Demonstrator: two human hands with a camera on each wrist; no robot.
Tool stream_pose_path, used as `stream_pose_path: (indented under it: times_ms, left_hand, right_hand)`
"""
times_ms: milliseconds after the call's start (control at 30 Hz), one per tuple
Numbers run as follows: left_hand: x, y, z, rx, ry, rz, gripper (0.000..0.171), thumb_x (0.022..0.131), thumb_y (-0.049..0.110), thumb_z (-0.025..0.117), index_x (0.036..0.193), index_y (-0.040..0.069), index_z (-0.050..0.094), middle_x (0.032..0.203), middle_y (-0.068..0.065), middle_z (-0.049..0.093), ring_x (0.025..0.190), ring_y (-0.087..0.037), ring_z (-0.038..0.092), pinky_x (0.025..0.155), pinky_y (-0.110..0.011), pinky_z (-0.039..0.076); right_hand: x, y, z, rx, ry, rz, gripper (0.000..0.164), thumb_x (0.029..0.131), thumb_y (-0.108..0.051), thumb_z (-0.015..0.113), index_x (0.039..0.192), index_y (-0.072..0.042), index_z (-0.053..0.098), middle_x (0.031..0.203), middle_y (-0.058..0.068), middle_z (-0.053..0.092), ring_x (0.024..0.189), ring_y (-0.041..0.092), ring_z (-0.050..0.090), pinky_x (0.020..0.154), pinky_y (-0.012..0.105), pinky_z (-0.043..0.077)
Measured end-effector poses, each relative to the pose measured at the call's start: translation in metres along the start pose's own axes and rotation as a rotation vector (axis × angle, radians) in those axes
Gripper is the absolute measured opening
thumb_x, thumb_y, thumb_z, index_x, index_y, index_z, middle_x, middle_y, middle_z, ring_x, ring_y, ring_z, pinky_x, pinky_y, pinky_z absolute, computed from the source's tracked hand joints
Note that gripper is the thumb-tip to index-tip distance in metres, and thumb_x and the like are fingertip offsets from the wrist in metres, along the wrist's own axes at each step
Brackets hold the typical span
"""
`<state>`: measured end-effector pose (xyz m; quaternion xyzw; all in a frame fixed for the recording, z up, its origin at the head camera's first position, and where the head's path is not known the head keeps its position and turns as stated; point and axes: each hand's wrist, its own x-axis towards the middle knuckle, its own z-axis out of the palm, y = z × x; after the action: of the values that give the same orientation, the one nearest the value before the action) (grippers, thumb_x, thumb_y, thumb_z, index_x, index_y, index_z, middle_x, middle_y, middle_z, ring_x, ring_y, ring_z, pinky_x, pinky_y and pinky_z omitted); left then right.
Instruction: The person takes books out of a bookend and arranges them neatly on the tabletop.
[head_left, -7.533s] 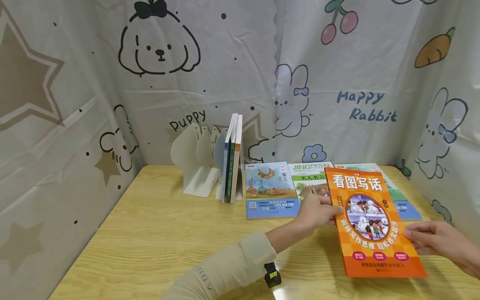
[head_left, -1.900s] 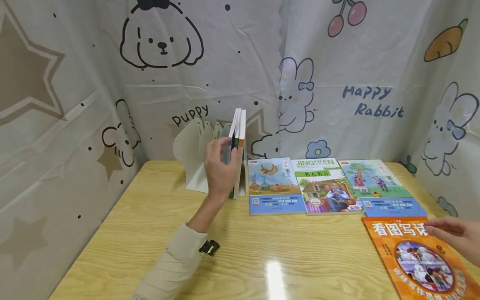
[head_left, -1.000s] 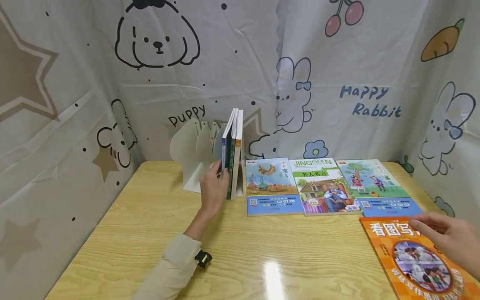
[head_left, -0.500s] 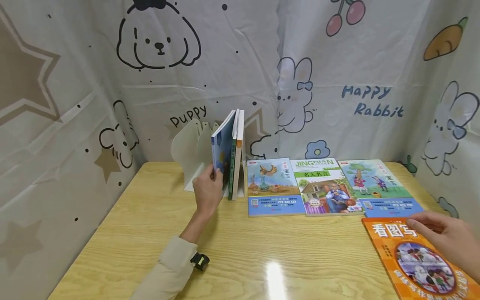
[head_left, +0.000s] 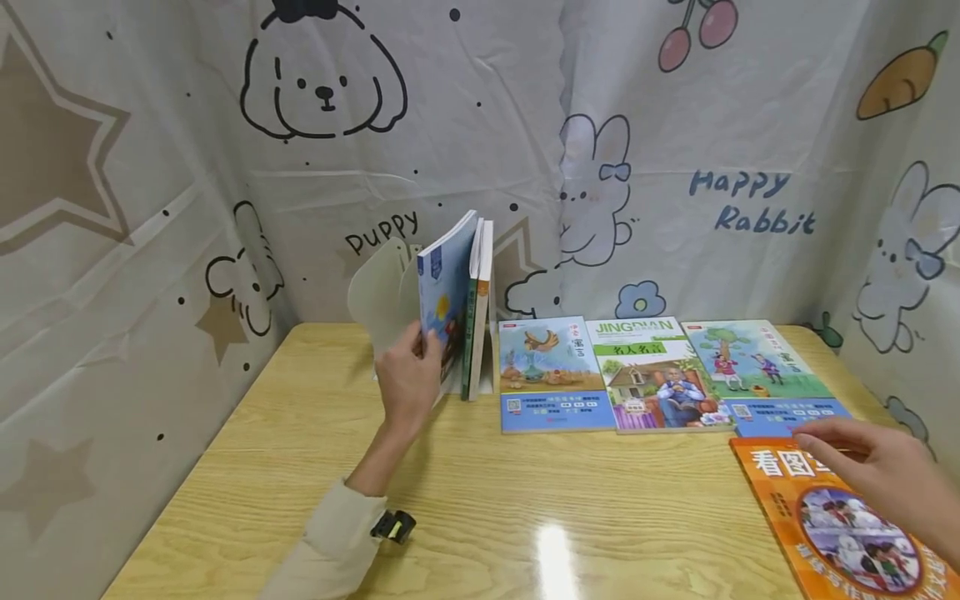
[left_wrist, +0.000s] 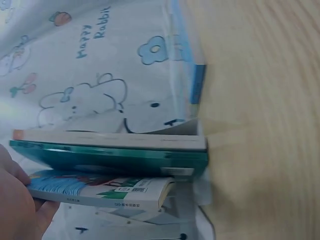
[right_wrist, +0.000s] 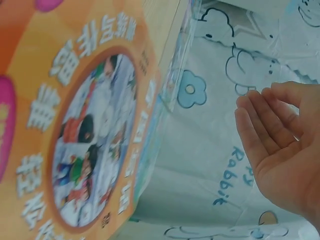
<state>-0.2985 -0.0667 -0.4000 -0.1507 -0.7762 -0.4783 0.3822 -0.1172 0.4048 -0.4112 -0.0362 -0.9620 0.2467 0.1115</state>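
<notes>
My left hand (head_left: pixel 408 375) grips a blue-covered book (head_left: pixel 444 283) by its spine, thumb on one side and fingers on the other. The book stands upright, pulled partly out and angled away from two upright books, one with a green spine (head_left: pixel 469 342) and one with an orange-topped spine (head_left: pixel 482 333). In the left wrist view the held book (left_wrist: pixel 105 192) has its lower end raised off the table level of its neighbours. Over the orange book (head_left: pixel 780 508) hovers my right hand (head_left: pixel 877 467), its fingers loosely bent and holding nothing, as the right wrist view also shows.
A white bookend rack (head_left: pixel 378 292) stands behind and left of the held book. Flat along the back of the wooden table (head_left: pixel 600 508) lie a blue book (head_left: pixel 555 412), a green-and-white book (head_left: pixel 630 379) and another blue-green book (head_left: pixel 757 367). A printed curtain (head_left: pixel 465 150) encloses the back.
The orange book was laid down at the right. My left hand moved to the standing books, took the blue-covered one and drew it toward me and left. My right hand shifted slightly left.
</notes>
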Motion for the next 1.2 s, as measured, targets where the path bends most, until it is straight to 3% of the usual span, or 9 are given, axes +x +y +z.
stream_pose_path:
  times_ms: [133, 267, 500, 800, 967, 1200]
  left_hand:
    - [0.003, 0.011, -0.005, -0.004, 0.024, 0.009, 0.016, 0.093, 0.002, 0.06, 0.1, -0.005, 0.073, 0.087, -0.019, 0.074, 0.064, -0.025, 0.071, 0.052, -0.036, 0.055]
    - [0.007, 0.023, -0.01, -0.013, 0.041, 0.033, 0.018, 0.095, 0.004, 0.06, 0.105, -0.006, 0.072, 0.089, -0.022, 0.073, 0.066, -0.029, 0.072, 0.053, -0.038, 0.058]
    - [0.011, 0.045, -0.02, -0.05, 0.069, 0.098, 0.018, 0.097, 0.003, 0.06, 0.107, -0.008, 0.071, 0.092, -0.025, 0.072, 0.074, -0.034, 0.073, 0.058, -0.04, 0.059]
    - [0.012, 0.075, -0.033, -0.109, 0.058, 0.184, 0.021, 0.096, 0.002, 0.061, 0.113, -0.009, 0.068, 0.097, -0.025, 0.071, 0.079, -0.033, 0.074, 0.062, -0.033, 0.059]
    - [0.012, 0.087, -0.041, -0.105, 0.079, 0.238, 0.021, 0.095, 0.0, 0.062, 0.113, -0.009, 0.069, 0.097, -0.024, 0.072, 0.08, -0.033, 0.074, 0.063, -0.033, 0.059]
    - [0.014, 0.102, -0.052, -0.063, 0.141, 0.338, 0.02, 0.094, 0.001, 0.063, 0.11, -0.008, 0.07, 0.093, -0.022, 0.073, 0.077, -0.032, 0.074, 0.061, -0.036, 0.059]
  right_hand:
    - [-0.001, -0.008, 0.002, 0.02, 0.023, -0.065, 0.021, 0.099, -0.022, 0.066, 0.107, -0.005, 0.074, 0.097, 0.011, 0.071, 0.071, 0.003, 0.063, 0.057, 0.023, 0.052]
    - [0.0, -0.014, 0.002, 0.022, 0.05, -0.1, 0.016, 0.097, -0.02, 0.068, 0.105, -0.008, 0.075, 0.096, 0.009, 0.071, 0.071, -0.002, 0.061, 0.057, 0.022, 0.052]
    - [0.0, -0.02, -0.001, 0.043, 0.061, -0.117, 0.015, 0.098, -0.019, 0.068, 0.105, -0.007, 0.074, 0.098, 0.011, 0.071, 0.072, -0.002, 0.062, 0.058, 0.021, 0.052]
    - [0.004, -0.032, -0.003, 0.031, 0.083, -0.152, 0.018, 0.097, -0.021, 0.068, 0.108, -0.008, 0.074, 0.101, 0.013, 0.071, 0.074, -0.004, 0.061, 0.059, 0.018, 0.051]
    - [0.008, -0.043, -0.004, 0.038, 0.06, -0.132, 0.03, 0.098, -0.028, 0.067, 0.118, -0.005, 0.07, 0.11, 0.019, 0.07, 0.076, -0.004, 0.063, 0.06, 0.019, 0.053]
    - [0.01, -0.051, -0.005, 0.079, 0.085, -0.153, 0.031, 0.099, -0.024, 0.067, 0.121, -0.003, 0.068, 0.112, 0.02, 0.07, 0.079, -0.009, 0.06, 0.061, 0.016, 0.051]
